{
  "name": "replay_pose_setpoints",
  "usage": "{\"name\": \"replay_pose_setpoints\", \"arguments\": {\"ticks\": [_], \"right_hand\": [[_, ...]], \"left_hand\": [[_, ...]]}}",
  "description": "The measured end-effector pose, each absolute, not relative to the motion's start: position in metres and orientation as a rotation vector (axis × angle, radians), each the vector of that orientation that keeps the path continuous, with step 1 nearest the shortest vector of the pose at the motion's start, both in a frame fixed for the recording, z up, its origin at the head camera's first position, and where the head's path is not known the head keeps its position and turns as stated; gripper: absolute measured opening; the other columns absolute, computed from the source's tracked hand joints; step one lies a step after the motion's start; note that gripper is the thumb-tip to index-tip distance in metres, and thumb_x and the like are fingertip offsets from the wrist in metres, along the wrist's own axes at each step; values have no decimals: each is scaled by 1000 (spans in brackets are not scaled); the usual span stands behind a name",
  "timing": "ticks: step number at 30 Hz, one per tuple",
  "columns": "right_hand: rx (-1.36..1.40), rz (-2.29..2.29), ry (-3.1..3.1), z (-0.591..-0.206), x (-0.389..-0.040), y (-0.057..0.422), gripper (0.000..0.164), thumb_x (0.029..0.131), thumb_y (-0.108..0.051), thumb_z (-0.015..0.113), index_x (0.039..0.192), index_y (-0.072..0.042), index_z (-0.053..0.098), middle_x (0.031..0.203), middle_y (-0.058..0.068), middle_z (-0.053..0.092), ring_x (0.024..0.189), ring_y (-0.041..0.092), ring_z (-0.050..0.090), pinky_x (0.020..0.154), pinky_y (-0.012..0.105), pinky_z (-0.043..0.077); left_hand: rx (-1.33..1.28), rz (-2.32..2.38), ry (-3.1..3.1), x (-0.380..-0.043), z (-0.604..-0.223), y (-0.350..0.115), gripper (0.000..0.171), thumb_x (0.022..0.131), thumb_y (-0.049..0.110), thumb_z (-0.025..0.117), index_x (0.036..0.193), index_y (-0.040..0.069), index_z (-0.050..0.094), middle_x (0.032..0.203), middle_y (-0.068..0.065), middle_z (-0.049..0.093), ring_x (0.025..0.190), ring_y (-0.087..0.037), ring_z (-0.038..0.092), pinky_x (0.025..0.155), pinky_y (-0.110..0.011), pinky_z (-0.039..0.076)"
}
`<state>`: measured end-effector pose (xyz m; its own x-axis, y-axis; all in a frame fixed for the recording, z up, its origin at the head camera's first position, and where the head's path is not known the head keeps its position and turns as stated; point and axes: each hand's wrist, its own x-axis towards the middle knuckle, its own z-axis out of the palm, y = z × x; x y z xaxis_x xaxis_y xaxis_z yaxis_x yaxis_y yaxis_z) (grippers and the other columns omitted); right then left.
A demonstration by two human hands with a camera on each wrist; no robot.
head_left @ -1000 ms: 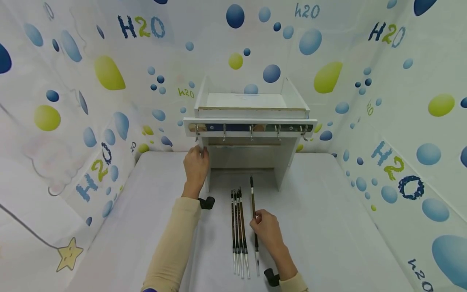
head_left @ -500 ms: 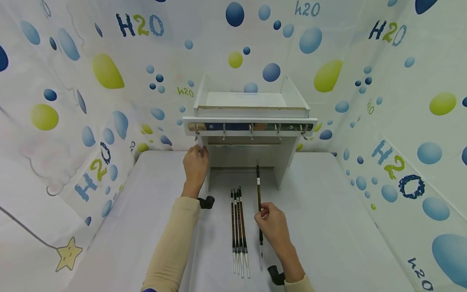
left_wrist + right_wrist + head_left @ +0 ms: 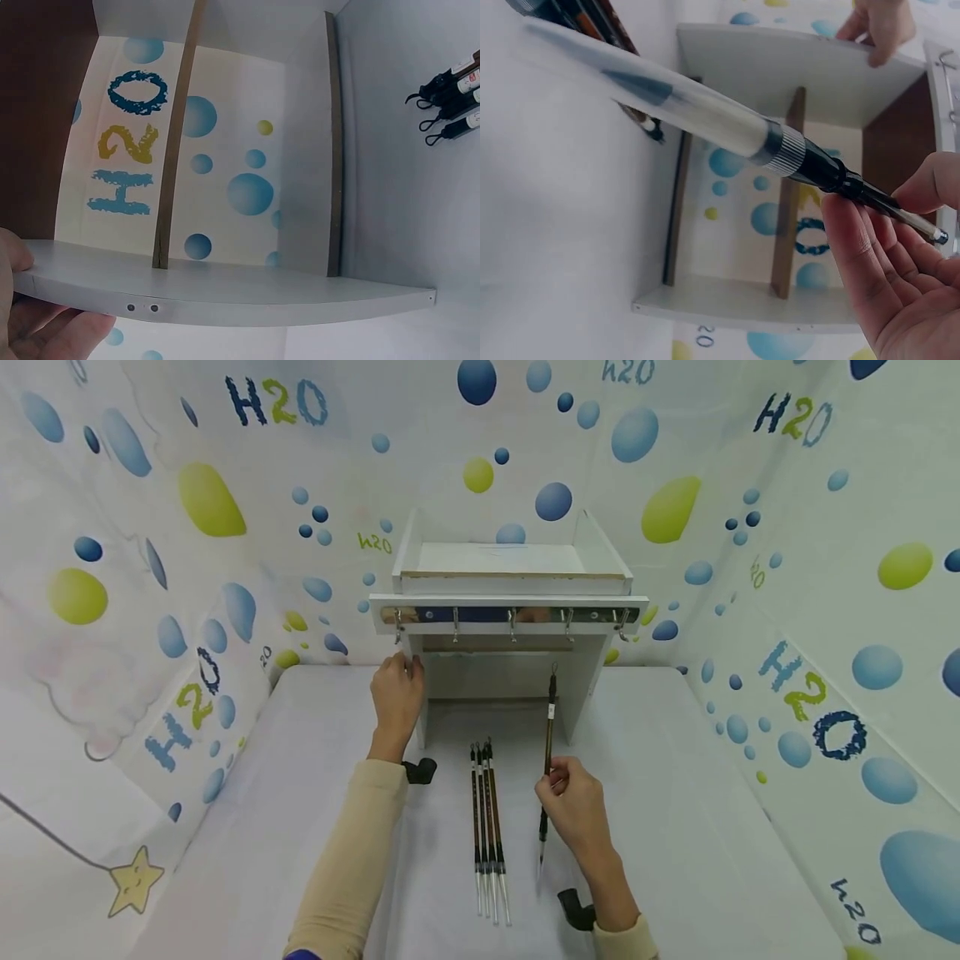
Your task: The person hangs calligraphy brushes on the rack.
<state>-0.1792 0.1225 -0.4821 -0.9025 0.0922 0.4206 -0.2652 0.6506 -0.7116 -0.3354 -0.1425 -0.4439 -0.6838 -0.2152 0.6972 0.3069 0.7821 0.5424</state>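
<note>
The right hand [image 3: 576,806] pinches a brush [image 3: 550,735] mid-handle between thumb and fingers, its loop end pointing toward the shelf [image 3: 517,585] and its clear-capped tip back toward the person. The left arm reaches further forward, and the left hand [image 3: 397,697] grips the front edge of the shelf's left side panel, thumb inside, fingers outside. Four more brushes [image 3: 486,818] lie side by side on the white table [image 3: 690,793], left of the held one. Metal hooks [image 3: 512,625] line the shelf's front rail. Blue and green drops and "H2O" lettering cover the white walls [image 3: 427,410].
</note>
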Motion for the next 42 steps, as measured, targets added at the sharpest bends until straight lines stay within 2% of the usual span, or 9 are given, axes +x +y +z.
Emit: {"name": "replay_pose_setpoints", "arguments": {"ticks": [11, 33, 42], "right_hand": [[101, 1144, -2365, -467, -187, 146, 22, 82, -2, 64, 104, 5, 65, 81, 10, 69, 69, 15, 64, 58, 22, 52], [5, 1085, -2297, -461, -205, 175, 22, 84, -1, 62, 104, 7, 64, 81, 15, 70, 69, 23, 66, 57, 15, 47], [0, 1081, -2321, -460, -206, 177, 23, 85, -2, 63, 105, 8, 64, 81, 17, 69, 69, 22, 65, 57, 15, 48]], "left_hand": [[-42, -835, -2199, -338, -445, -143, 26, 97, 10, 58, 80, -9, 64, 75, -25, 65, 66, -42, 64, 59, -52, 52], [-45, -851, -2192, -337, -443, -144, 26, 97, 10, 59, 84, -11, 66, 77, -27, 66, 70, -44, 66, 63, -54, 54], [-48, -837, -2178, -337, -446, -144, 25, 96, 10, 59, 82, -10, 66, 72, -25, 64, 62, -42, 62, 60, -55, 52]]}}
